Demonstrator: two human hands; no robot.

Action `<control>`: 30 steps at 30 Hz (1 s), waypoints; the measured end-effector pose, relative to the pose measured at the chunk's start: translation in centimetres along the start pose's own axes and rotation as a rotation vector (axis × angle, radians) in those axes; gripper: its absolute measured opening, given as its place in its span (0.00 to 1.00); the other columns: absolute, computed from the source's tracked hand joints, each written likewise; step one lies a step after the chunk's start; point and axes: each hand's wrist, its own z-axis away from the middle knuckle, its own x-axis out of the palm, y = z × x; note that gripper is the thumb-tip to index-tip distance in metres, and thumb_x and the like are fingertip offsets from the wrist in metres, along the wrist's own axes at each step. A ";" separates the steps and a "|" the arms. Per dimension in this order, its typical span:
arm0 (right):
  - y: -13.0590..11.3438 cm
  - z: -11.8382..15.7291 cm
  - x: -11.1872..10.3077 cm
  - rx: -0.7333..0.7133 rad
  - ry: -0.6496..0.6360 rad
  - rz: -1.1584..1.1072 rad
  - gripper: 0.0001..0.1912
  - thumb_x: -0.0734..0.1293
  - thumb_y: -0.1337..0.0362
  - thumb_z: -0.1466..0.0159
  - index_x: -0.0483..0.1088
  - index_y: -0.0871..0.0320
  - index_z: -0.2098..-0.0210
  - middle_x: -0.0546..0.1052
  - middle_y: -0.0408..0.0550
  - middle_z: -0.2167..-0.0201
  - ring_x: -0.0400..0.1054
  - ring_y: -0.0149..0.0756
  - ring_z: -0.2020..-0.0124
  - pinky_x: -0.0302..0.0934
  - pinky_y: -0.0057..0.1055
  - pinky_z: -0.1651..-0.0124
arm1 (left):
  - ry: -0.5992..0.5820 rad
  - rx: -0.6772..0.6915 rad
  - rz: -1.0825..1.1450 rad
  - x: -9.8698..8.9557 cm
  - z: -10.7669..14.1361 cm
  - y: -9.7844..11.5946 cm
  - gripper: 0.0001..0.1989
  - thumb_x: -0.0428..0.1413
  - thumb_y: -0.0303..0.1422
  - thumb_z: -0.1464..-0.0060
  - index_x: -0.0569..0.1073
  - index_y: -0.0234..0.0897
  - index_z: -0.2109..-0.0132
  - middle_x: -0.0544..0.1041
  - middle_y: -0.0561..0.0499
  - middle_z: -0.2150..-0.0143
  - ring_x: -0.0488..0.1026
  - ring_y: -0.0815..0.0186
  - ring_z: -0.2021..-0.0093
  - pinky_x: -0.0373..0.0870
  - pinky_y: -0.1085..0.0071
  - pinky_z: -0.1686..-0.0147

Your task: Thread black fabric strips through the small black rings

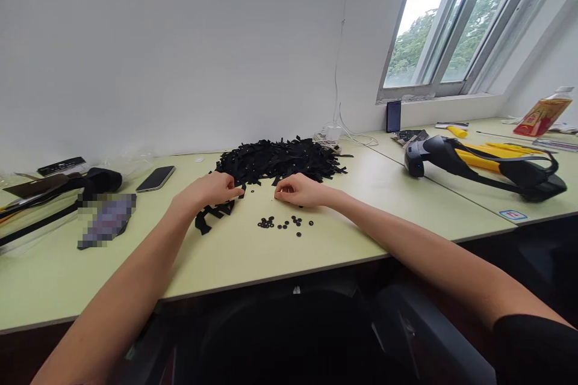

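Two hands on my feed: L hand (208,189) and R hand (300,189), both bare, both at the front edge of a big heap of black strips (277,159). L fingers (233,191) curl in w/ tips right at the heap's edge; R fingers (283,192) are loosely curled on the desk (135,271) just below it. I can't tell from here if either set is pinching anything. A small tangle of black strips (214,212) lies just under the L hand, and a scatter of small black rings (285,224) sits near the R hand.

Desk is pale green, w/ a smartphone (156,178) far left, a black-and-yellow headset (481,165) and a plastic bottle (544,111) to the right, a white cable (333,132) by the wall, and a window (451,21) upper right. Both forearms come in from the bottom corners, angled inward, wrists low; black sleeve (533,352) on R arm.
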 end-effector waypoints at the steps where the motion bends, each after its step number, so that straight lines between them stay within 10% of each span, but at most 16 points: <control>1: 0.0 0.0 0.0 0.002 -0.002 0.000 0.11 0.66 0.64 0.34 0.81 0.59 0.63 0.76 0.45 0.74 0.61 0.29 0.75 0.54 0.30 0.69 | -0.024 -0.012 0.000 -0.2 0.0 -0.2 0.17 0.59 0.50 0.49 0.74 0.41 0.72 0.81 0.44 0.68 0.74 0.57 0.71 0.59 0.66 0.74; 11: 0.3 0.0 0.0 -0.007 -0.009 0.011 0.10 0.66 0.63 0.33 0.80 0.59 0.63 0.77 0.46 0.72 0.64 0.31 0.73 0.57 0.30 0.67 | -0.050 0.104 0.107 -1.0 -0.5 -2.4 0.07 0.62 0.38 0.60 0.76 0.41 0.77 0.76 0.48 0.76 0.67 0.64 0.79 0.56 0.68 0.77; 16: -0.1 -0.1 0.6 -0.064 0.117 -0.023 0.19 0.67 0.57 0.31 0.73 0.57 0.43 0.78 0.51 0.57 0.68 0.31 0.68 0.63 0.31 0.64 | 0.361 0.246 0.441 -0.5 -0.3 0.6 0.14 0.58 0.45 0.44 0.79 0.40 0.62 0.81 0.49 0.64 0.73 0.63 0.68 0.65 0.68 0.68; 20: -0.9 -0.1 0.9 -0.136 0.274 -0.099 0.38 0.73 0.54 0.36 0.59 0.54 0.31 0.73 0.56 0.43 0.70 0.30 0.67 0.67 0.31 0.63 | 0.286 0.350 0.733 1.1 -0.2 3.4 0.19 0.61 0.50 0.43 0.79 0.38 0.59 0.80 0.48 0.64 0.72 0.65 0.67 0.64 0.69 0.68; 30: -0.7 -0.3 0.6 -0.245 0.438 -0.047 0.06 0.69 0.62 0.34 0.73 0.58 0.59 0.78 0.51 0.56 0.71 0.32 0.65 0.64 0.30 0.64 | 0.086 0.260 1.128 3.4 -0.9 4.6 0.24 0.70 0.51 0.53 0.77 0.35 0.61 0.76 0.51 0.69 0.66 0.68 0.68 0.58 0.71 0.68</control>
